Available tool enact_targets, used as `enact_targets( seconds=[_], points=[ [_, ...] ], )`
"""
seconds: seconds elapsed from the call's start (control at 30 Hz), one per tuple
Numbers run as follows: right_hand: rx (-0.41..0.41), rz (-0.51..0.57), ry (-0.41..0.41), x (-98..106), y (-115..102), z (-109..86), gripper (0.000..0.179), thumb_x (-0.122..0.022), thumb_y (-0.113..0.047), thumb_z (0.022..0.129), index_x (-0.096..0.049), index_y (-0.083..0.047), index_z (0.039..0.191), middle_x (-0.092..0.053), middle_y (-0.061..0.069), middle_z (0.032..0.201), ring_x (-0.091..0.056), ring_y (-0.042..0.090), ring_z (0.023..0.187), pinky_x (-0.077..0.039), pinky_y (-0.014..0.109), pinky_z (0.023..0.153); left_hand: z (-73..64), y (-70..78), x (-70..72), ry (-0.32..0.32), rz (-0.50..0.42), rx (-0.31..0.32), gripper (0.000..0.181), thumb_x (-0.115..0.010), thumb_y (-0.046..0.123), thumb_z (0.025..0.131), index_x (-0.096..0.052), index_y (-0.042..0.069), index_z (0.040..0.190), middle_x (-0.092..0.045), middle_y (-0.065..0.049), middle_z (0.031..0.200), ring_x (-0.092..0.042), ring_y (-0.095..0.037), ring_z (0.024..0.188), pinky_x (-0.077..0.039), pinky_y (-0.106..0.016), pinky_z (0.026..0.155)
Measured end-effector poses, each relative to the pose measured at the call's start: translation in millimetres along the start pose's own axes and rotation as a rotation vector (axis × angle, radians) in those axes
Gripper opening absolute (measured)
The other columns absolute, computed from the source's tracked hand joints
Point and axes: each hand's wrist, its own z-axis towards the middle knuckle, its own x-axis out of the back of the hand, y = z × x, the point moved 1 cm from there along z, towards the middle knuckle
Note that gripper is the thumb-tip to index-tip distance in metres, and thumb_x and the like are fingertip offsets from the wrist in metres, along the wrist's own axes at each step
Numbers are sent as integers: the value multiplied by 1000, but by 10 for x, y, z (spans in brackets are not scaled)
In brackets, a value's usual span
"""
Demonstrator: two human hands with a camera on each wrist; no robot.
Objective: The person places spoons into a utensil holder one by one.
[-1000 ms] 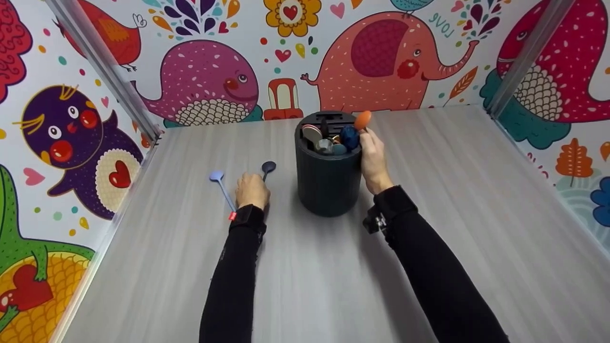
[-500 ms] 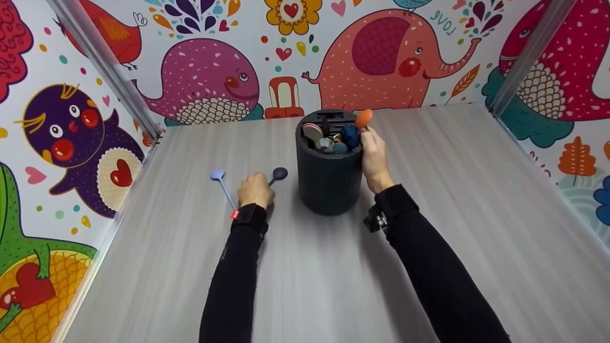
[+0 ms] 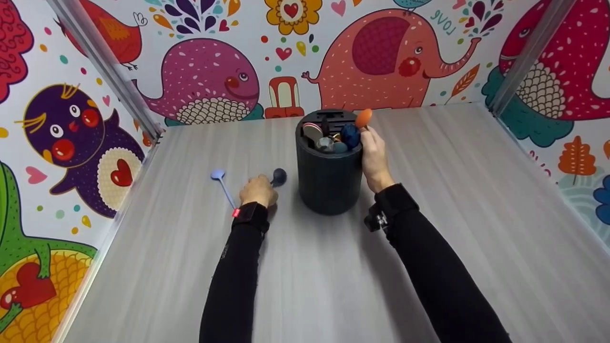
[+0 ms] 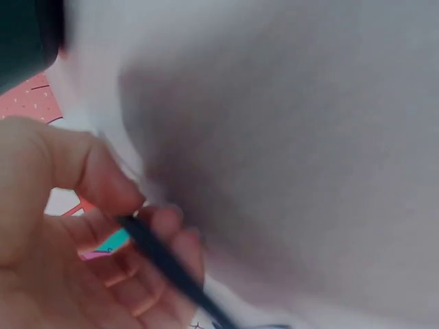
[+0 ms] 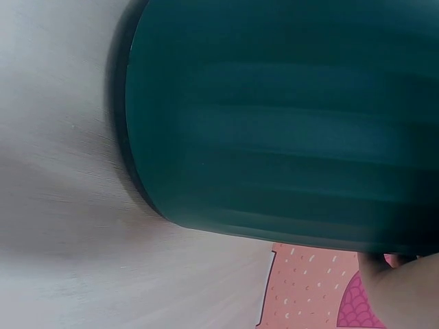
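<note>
My left hand [image 3: 259, 192] pinches the thin handle of a dark blue spoon [image 3: 279, 176], whose round bowl points away to the right. In the left wrist view the dark handle [image 4: 171, 264] runs out between thumb and fingers. A dark green utensil holder [image 3: 329, 183] stands upright to the right of that hand. My right hand [image 3: 375, 159] grips the holder's right side near the rim, beside an orange spoon [image 3: 364, 117] sticking up. Most of its fingers are hidden by the holder in the right wrist view.
A light blue spoon [image 3: 218, 174] lies left of my left hand, its handle toward the wrist strap. Several utensils fill the holder's front opening, among them a dark blue head [image 3: 350, 136]. Slots [image 3: 331, 116] mark its back. Printed panels wall in the grey table [image 3: 305, 276].
My left hand has shifted slightly right and toward me, and the dark spoon's bowl has swung right toward the holder and turned. The right hand and holder stay put.
</note>
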Motion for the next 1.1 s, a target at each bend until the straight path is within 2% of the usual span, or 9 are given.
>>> enact_targets(
  seconds=[0.17,0.37,0.6,0.7,0.83,1.0,1.1],
  points=[
    [8,8,2,-1,-4,-1,17,-36,-20,98,-51,-14,93,-34,-2,81,-38,13,84,-27,27,80,23,-31,-11,8,-46,-3,27,-57,19,85,-61,5,108,-63,-17,120,-59,-37,112,-49,-51,93],
    [11,20,1,11,88,65,17,-36,-19,97,-49,-14,88,-34,-2,80,-37,13,81,-27,27,79,5,-65,-23,-16,-60,-9,35,-52,24,85,-64,6,113,-64,-15,123,-61,-33,108,-50,-48,90],
    [21,19,5,18,269,178,18,-36,-23,98,-46,-15,85,-30,-3,78,-33,13,77,-24,29,77,-35,-73,29,41,-116,6,34,-48,30,83,-68,10,101,-68,-12,114,-63,-33,98,-51,-48,83],
    [36,25,14,13,287,181,19,-37,-24,97,-46,-15,83,-32,-2,77,-34,13,76,-26,28,76,-27,-65,33,54,-116,-1,36,-46,32,90,-69,9,104,-67,-13,115,-63,-35,102,-51,-51,85],
    [36,31,15,12,293,177,20,-37,-23,98,-46,-15,82,-33,-2,77,-35,13,76,-26,27,76,-8,-50,27,54,-128,-6,41,-41,33,96,-66,8,117,-63,-15,125,-60,-37,112,-50,-52,90],
    [22,38,0,9,226,147,19,-36,-21,98,-46,-16,83,-32,-2,78,-34,13,77,-26,27,77,-31,6,77,44,-226,-12,42,-40,34,95,-63,7,118,-61,-16,128,-59,-37,114,-48,-52,92],
    [30,37,-5,-2,119,88,18,-36,-19,97,-46,-16,82,-33,-3,78,-35,12,77,-27,27,77,-52,63,141,83,-300,-38,44,-38,39,96,-64,8,111,-63,-16,124,-60,-36,112,-48,-52,90]
  ],
)
